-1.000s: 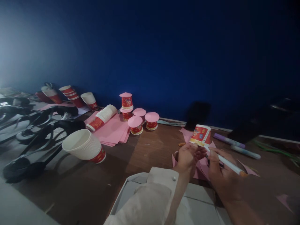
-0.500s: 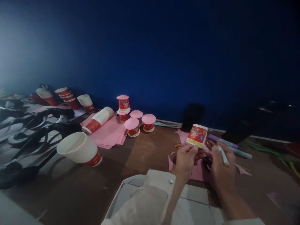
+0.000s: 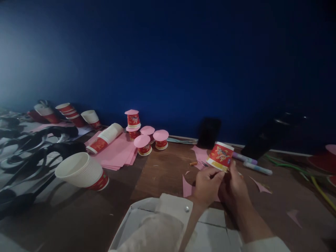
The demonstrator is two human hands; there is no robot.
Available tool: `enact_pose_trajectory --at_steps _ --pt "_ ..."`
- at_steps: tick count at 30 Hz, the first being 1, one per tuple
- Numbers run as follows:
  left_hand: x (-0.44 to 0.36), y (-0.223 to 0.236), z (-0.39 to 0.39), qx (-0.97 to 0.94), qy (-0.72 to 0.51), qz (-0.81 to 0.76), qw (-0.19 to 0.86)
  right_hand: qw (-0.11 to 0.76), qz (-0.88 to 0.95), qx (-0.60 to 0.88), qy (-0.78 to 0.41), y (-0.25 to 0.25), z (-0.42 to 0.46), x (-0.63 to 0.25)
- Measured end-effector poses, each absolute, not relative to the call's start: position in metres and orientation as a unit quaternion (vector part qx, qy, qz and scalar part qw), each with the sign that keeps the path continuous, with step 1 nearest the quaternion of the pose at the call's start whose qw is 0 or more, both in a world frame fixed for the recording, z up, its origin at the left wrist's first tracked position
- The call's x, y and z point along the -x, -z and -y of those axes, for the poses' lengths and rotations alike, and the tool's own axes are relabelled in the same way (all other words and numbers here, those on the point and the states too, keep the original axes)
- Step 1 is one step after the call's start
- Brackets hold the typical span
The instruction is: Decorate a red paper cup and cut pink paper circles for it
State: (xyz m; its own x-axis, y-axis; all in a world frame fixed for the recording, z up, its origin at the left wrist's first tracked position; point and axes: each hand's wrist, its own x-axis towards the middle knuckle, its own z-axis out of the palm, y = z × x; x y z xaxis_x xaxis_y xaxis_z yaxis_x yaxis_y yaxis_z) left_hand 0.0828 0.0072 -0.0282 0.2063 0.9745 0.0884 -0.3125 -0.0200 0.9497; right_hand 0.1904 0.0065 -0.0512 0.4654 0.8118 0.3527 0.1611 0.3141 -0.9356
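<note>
In front of me, my left hand [image 3: 208, 185] pinches the lower edge of a short red paper cup [image 3: 221, 156] with a gold band and white rim. My right hand [image 3: 235, 183] is closed at the cup's lower right side, its fingers partly hidden behind the thumb. I cannot make out whether a marker is still in it. Pink paper scraps [image 3: 187, 187] lie under and around both hands. A small orange-brown cap [image 3: 193, 163] rests to the left of the cup. Beyond the right hand are a purple marker [image 3: 245, 158] and a light blue marker [image 3: 257, 168].
Several short cups with pink paper discs [image 3: 161, 140] stand near the wall. Left of them are pink sheets [image 3: 118, 154] and a cup stack [image 3: 105, 138]. Another white cup stack [image 3: 81, 171] lies closer, beside black headsets [image 3: 63, 154]. A black phone-like object [image 3: 209, 132] leans on the wall.
The white marker that showed in my right hand is out of sight. My right hand has come up against the cup, which has turned slightly. The whole view has shifted a little.
</note>
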Motion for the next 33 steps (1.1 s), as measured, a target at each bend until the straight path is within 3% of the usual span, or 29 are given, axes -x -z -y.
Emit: enact_pose_trajectory --at_steps 10,18,27,33 --pt "-0.077 0.024 0.003 -0.550 -0.526 -0.393 0.516 0.703 0.277 0.394 -0.522 0.038 -0.011 -0.176" --pt "-0.074 0.032 -0.001 -0.591 -0.507 -0.412 0.473 0.722 0.257 0.384 -0.515 0.039 -0.014 -0.173" --pt "-0.077 0.038 -0.003 -0.641 -0.445 -0.417 0.466 0.700 0.147 0.364 -0.596 0.040 -0.015 -0.175" --pt "-0.080 0.035 -0.002 -0.601 -0.421 -0.421 0.533 0.702 0.074 0.388 -0.593 0.040 -0.015 -0.182"
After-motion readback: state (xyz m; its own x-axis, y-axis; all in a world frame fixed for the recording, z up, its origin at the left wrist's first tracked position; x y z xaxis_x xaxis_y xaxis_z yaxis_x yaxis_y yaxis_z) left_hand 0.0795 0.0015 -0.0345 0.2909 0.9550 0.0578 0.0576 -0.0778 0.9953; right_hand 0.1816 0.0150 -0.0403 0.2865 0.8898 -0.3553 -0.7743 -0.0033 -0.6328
